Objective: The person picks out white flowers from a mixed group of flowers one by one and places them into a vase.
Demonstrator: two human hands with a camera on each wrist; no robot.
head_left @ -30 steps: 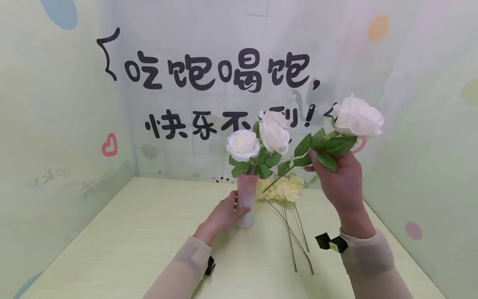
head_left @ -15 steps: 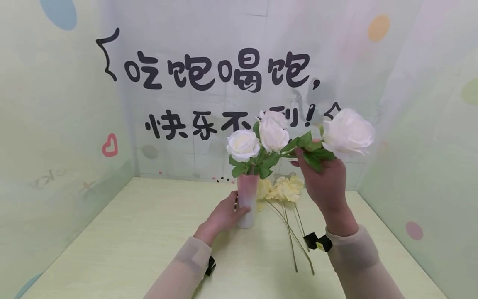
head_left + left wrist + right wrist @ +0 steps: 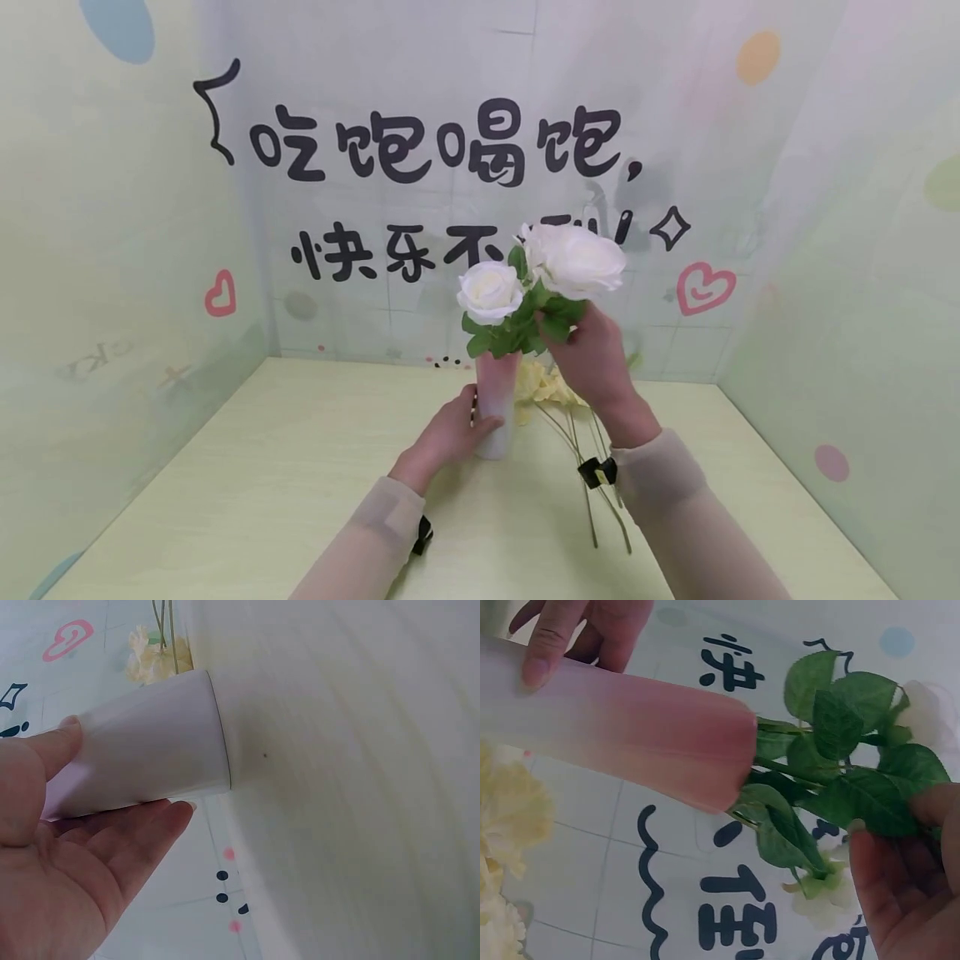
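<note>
A vase [image 3: 497, 396], pink at the mouth and white at the base, stands upright on the table. My left hand [image 3: 450, 429] grips its lower half, thumb in front and fingers behind, as the left wrist view also shows. White roses, one of them [image 3: 491, 292] facing forward, have their stems in the vase. Just above the rim my right hand [image 3: 588, 354] pinches another white rose [image 3: 583, 265] by its stem among the green leaves [image 3: 862, 799]. Its bloom covers most of the roses behind. In the right wrist view several stems run into the pink mouth [image 3: 739, 757].
Yellow flowers [image 3: 534, 382] lie on the table [image 3: 300, 483] behind and right of the vase, their thin stems [image 3: 591, 508] pointing toward the front. A printed back wall [image 3: 360, 317] stands behind, with side walls at left and right.
My right hand has carried its white rose leftward and down, from the right side to over the vase mouth. The left hand and vase have stayed in place.
</note>
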